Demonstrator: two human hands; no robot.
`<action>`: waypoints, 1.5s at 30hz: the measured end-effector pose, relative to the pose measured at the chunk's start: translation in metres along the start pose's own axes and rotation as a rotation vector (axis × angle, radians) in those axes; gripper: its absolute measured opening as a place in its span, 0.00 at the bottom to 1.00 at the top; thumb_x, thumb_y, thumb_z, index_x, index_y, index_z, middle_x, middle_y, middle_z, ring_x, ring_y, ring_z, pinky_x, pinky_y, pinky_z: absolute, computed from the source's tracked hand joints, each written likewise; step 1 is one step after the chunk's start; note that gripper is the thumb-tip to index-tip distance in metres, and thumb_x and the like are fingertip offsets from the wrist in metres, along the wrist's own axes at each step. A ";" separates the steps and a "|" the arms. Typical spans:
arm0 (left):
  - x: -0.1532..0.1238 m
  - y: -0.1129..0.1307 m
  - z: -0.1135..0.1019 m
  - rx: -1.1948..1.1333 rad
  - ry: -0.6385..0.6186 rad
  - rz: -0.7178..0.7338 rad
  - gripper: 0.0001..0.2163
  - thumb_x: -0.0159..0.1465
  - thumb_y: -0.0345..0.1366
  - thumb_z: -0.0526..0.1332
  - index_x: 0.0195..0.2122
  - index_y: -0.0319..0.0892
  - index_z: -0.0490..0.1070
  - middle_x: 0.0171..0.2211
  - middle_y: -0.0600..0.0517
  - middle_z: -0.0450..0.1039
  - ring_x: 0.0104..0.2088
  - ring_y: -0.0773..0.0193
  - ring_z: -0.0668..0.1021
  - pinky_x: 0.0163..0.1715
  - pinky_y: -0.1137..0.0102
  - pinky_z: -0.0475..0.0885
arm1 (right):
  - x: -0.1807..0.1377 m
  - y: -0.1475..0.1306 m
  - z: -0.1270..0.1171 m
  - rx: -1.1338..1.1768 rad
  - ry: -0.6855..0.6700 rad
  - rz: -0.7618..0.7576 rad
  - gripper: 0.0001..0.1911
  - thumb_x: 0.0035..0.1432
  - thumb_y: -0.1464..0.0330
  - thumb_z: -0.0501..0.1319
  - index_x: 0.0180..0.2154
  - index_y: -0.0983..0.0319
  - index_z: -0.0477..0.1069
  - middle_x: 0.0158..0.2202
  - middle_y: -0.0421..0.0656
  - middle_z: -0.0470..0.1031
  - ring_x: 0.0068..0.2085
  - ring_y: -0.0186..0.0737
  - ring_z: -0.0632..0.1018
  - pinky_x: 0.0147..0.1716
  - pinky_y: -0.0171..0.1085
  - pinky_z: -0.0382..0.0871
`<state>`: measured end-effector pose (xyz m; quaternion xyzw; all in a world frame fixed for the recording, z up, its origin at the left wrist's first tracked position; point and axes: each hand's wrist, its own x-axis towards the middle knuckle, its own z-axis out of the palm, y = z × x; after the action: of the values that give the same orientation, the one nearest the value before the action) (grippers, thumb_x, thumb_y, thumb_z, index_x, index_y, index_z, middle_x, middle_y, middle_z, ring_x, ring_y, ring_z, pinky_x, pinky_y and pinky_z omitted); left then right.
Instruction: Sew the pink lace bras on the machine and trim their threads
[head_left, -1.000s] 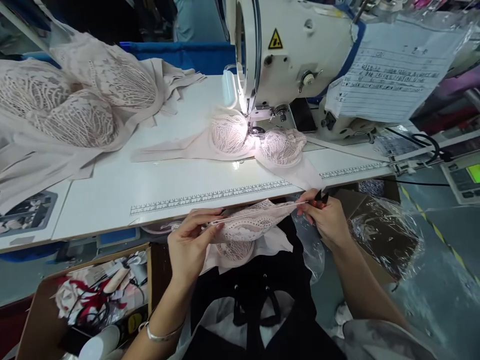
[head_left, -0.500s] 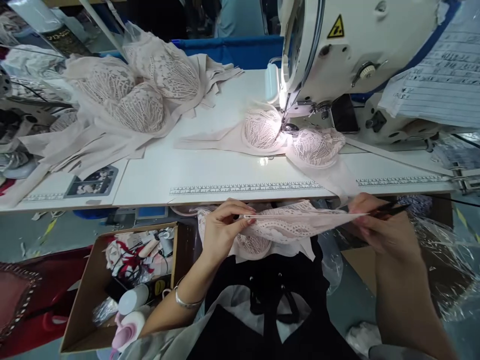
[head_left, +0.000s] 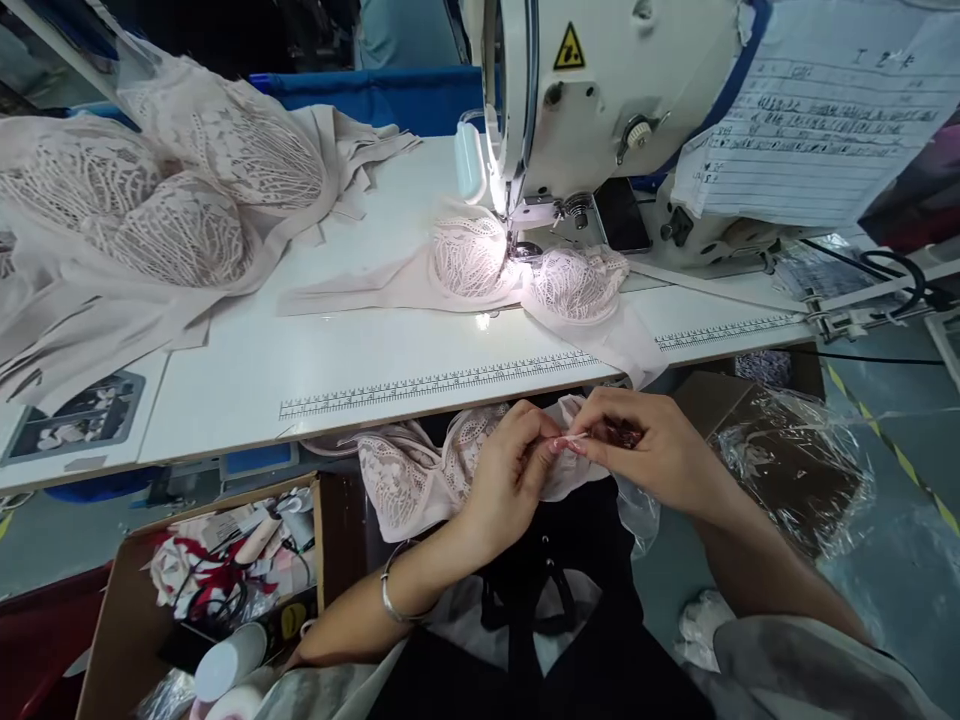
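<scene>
Closed at the fingertips, my left grip (head_left: 514, 475) and right grip (head_left: 651, 440) meet on a narrow, pale edge of the bra (head_left: 401, 480), which hangs in front of my black clothing (head_left: 450, 670), just below the near side of the tabletop (head_left: 240, 390). It is a soft, pale pink, with lace over the cups: fine branching lines and a patterned upper border, then a plain, smooth band along the bottom. To the left the cups spread out, curved and loosely creased; to the right my hands cover much of the cloth. Something dark reddish sits in my right palm, too hidden to tell what. Beyond, a matching bra (head_left: 469, 260) lies beneath the lit sewing machine (head_left: 585, 130), and more are heaped at the far left (head_left: 180, 230).
</scene>
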<state>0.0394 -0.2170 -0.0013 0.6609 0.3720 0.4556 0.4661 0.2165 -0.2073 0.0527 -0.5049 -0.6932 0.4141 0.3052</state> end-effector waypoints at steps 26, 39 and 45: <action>0.006 -0.006 0.000 -0.041 0.030 -0.212 0.07 0.65 0.38 0.67 0.31 0.42 0.80 0.27 0.52 0.75 0.29 0.64 0.73 0.29 0.71 0.68 | -0.005 0.022 0.011 -0.041 0.186 -0.072 0.07 0.61 0.67 0.64 0.30 0.59 0.71 0.28 0.38 0.67 0.25 0.31 0.66 0.23 0.34 0.61; 0.011 -0.007 -0.005 -0.267 -0.001 -0.349 0.09 0.61 0.43 0.71 0.29 0.43 0.84 0.26 0.51 0.80 0.27 0.64 0.74 0.31 0.69 0.68 | -0.002 0.033 -0.010 0.026 -0.035 0.013 0.30 0.70 0.44 0.45 0.36 0.59 0.73 0.30 0.42 0.75 0.29 0.38 0.74 0.31 0.37 0.67; 0.011 -0.008 -0.005 -0.265 -0.008 -0.366 0.08 0.60 0.41 0.70 0.31 0.43 0.84 0.27 0.50 0.79 0.27 0.65 0.72 0.29 0.70 0.66 | 0.001 0.033 -0.004 0.026 -0.152 0.052 0.14 0.69 0.56 0.57 0.41 0.59 0.71 0.30 0.40 0.76 0.29 0.37 0.75 0.28 0.34 0.66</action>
<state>0.0372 -0.2028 -0.0055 0.5171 0.4209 0.4056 0.6253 0.2345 -0.2002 0.0258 -0.4857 -0.6958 0.4678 0.2473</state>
